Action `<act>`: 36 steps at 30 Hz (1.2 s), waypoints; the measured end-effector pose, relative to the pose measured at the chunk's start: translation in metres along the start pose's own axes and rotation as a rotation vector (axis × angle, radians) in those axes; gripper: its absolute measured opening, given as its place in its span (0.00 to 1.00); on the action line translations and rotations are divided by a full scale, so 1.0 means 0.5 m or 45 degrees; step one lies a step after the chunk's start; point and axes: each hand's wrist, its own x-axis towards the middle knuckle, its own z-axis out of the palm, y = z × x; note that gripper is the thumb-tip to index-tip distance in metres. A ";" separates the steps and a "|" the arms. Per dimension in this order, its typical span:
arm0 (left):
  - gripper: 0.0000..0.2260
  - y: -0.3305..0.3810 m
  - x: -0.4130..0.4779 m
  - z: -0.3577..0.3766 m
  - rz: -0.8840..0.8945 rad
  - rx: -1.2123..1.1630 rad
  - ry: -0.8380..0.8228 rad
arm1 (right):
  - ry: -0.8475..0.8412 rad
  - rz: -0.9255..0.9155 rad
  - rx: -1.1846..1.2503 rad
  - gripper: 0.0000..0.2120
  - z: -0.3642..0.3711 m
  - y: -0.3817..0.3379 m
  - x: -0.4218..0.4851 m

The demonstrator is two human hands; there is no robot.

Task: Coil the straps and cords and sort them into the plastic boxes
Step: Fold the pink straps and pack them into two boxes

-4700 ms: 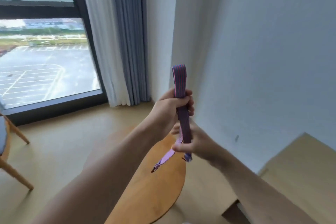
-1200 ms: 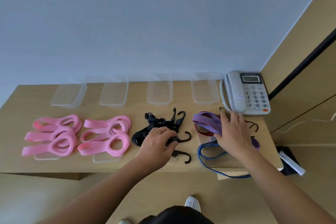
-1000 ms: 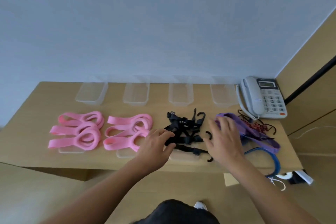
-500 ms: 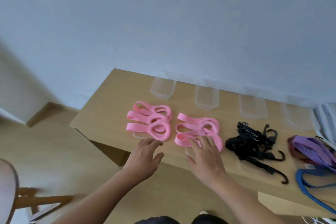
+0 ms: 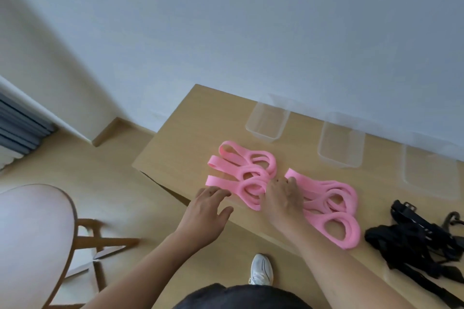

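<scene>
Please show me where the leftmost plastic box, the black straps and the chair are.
leftmost plastic box [image 5: 267, 122]: head view, its clear bare bottom.
black straps [image 5: 401, 238]: head view, the tangled middle of the pile.
chair [image 5: 32, 233]: head view, its pale seat.

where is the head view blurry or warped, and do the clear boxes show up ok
Head view: the chair legs at lower left are smeared by motion; the frame is tilted, so the table runs diagonally; light is soft, with no hard shadows or glare; the boxes are faint, the rightmost nearly washed out; the pink straps are fairly sharp.
</scene>
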 end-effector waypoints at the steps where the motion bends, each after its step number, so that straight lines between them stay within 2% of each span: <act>1: 0.17 0.000 0.011 -0.002 0.000 0.014 -0.014 | -0.015 0.032 0.030 0.10 0.003 0.002 0.005; 3: 0.18 0.003 0.036 -0.006 0.015 0.051 -0.028 | 0.021 0.084 0.166 0.10 0.005 0.010 0.008; 6: 0.21 0.020 0.081 -0.012 0.049 0.055 -0.095 | 0.201 0.010 0.631 0.10 -0.015 0.012 0.004; 9: 0.31 0.043 0.132 -0.035 0.160 0.041 -0.257 | 0.302 -0.121 1.022 0.06 -0.081 -0.003 0.010; 11: 0.33 0.057 0.164 -0.069 0.206 -0.022 -0.386 | 0.303 -0.129 1.190 0.02 -0.132 -0.016 0.025; 13: 0.25 0.070 0.191 -0.112 0.182 -0.238 -0.437 | 0.292 -0.092 1.364 0.02 -0.186 -0.027 0.039; 15: 0.12 0.083 0.212 -0.159 0.181 -0.486 -0.425 | 0.348 -0.053 1.480 0.05 -0.243 -0.039 0.049; 18: 0.02 0.113 0.242 -0.222 0.248 -0.599 -0.430 | 0.466 -0.057 1.548 0.06 -0.332 -0.049 0.060; 22: 0.01 0.171 0.287 -0.311 0.390 -0.828 -0.404 | 0.719 -0.121 1.462 0.08 -0.453 -0.061 0.066; 26: 0.05 0.242 0.307 -0.388 0.522 -1.049 -0.373 | 0.941 -0.164 1.462 0.11 -0.554 -0.053 0.051; 30: 0.08 0.328 0.300 -0.467 0.697 -1.155 -0.303 | 1.148 -0.232 1.564 0.11 -0.643 -0.055 0.020; 36: 0.05 0.430 0.288 -0.590 0.859 -1.261 -0.179 | 1.421 -0.403 1.362 0.08 -0.769 -0.088 -0.032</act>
